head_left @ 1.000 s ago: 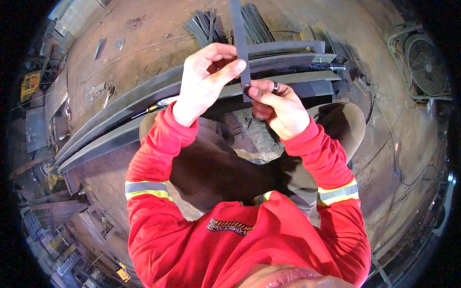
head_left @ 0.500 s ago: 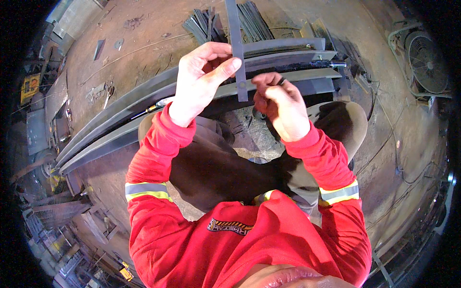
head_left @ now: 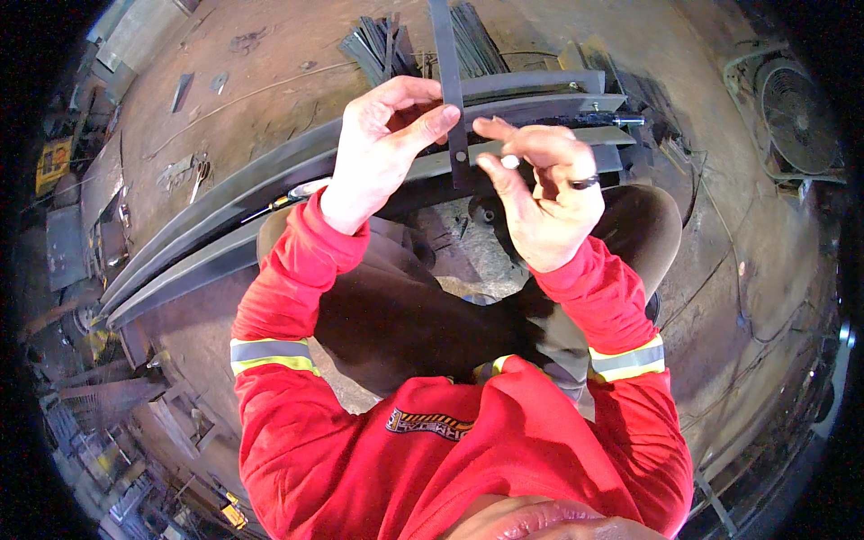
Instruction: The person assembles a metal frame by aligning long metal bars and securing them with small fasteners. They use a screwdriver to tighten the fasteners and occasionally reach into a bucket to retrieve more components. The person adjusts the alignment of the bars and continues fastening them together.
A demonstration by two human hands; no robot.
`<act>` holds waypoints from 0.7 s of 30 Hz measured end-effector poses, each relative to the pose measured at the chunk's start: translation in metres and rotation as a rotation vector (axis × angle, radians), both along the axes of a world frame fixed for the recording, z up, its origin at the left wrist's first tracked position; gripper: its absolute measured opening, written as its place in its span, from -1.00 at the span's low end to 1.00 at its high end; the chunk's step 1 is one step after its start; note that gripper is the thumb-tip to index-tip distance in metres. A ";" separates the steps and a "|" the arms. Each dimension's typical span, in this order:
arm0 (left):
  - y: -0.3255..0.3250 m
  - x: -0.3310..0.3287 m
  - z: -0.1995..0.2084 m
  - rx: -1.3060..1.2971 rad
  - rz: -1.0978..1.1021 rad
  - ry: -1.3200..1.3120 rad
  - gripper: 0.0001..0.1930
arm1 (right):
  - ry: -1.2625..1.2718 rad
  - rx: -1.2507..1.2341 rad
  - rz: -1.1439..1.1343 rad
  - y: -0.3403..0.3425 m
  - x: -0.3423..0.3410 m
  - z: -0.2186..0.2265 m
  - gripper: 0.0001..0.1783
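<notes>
While the brown, scuffed floor [head_left: 270,45] is spreading out around us, several long curved metal bars [head_left: 580,138] are lying across it in front of the person; beyond them, a pile of dark flat strips [head_left: 477,40] is resting on the floor; a slim tool [head_left: 304,190] is lying among the bars on the left; a caged fan [head_left: 799,117] is standing at the far right; something yellow [head_left: 54,166] is showing near the left rim, amid clutter.

The person is sitting low, knees apart, and both red sleeves [head_left: 297,288] are reaching forward, each bearing a pale reflective band; the left hand [head_left: 382,135] is clamping on a single flat metal strip [head_left: 450,81], its thumb pressing the near face, the other fingers curling behind; the right hand [head_left: 549,189] is hovering just beside, a dark ring [head_left: 585,183] circling one finger; its forefinger and thumb are standing apart at the tips; a small white spot [head_left: 510,162] is showing by the thumb, too small for me to tell whether anything is being gripped.

The strip is running away from the person, its far end passing out of view; its near end is extending below the left thumb, bearing a small round mark [head_left: 461,157], and is lying left of the right hand, not touching it.
</notes>
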State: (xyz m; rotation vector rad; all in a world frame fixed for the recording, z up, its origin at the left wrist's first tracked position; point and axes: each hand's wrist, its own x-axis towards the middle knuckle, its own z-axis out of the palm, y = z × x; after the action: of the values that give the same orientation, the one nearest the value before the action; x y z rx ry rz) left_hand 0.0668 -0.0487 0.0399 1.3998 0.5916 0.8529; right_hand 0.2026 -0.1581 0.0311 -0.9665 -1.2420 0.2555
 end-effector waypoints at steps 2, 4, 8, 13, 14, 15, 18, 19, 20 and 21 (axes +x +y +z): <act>-0.001 0.002 0.001 0.001 -0.013 0.008 -0.82 | -0.013 0.060 -0.011 0.006 -0.003 -0.006 -0.70; -0.002 0.003 0.001 -0.003 -0.022 0.004 -0.82 | -0.118 0.052 -0.051 0.006 -0.003 -0.006 -0.71; -0.003 0.003 0.001 -0.023 -0.059 0.037 -0.81 | -0.152 0.047 -0.115 0.006 -0.001 -0.009 -0.71; -0.006 0.004 0.001 -0.029 -0.079 0.021 -0.81 | -0.177 0.050 -0.080 0.001 -0.003 -0.007 -0.69; -0.006 0.005 0.001 -0.021 -0.072 0.013 -0.81 | -0.197 0.048 -0.074 0.001 -0.003 -0.005 -0.67; -0.005 0.005 0.001 -0.013 -0.065 0.006 -0.81 | -0.223 0.052 -0.093 0.001 -0.002 -0.005 -0.67; -0.004 0.003 0.001 -0.015 -0.061 0.045 -0.81 | -0.225 0.044 -0.155 0.002 -0.003 -0.007 -0.65; -0.005 0.003 0.001 -0.011 -0.058 0.061 -0.81 | -0.243 0.049 -0.150 0.002 -0.003 -0.007 -0.65; -0.005 0.003 0.000 -0.020 -0.066 0.044 -0.81 | -0.260 0.053 -0.145 0.002 -0.001 -0.008 -0.65; -0.004 0.003 0.000 -0.029 -0.072 0.028 -0.81 | -0.277 0.057 -0.139 0.002 0.000 -0.008 -0.64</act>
State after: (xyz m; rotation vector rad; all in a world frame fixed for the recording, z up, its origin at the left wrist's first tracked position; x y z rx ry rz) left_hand 0.0701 -0.0528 0.0397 1.4005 0.5689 0.7658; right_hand 0.2028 -0.1557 0.0229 -1.0588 -1.4180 -0.0251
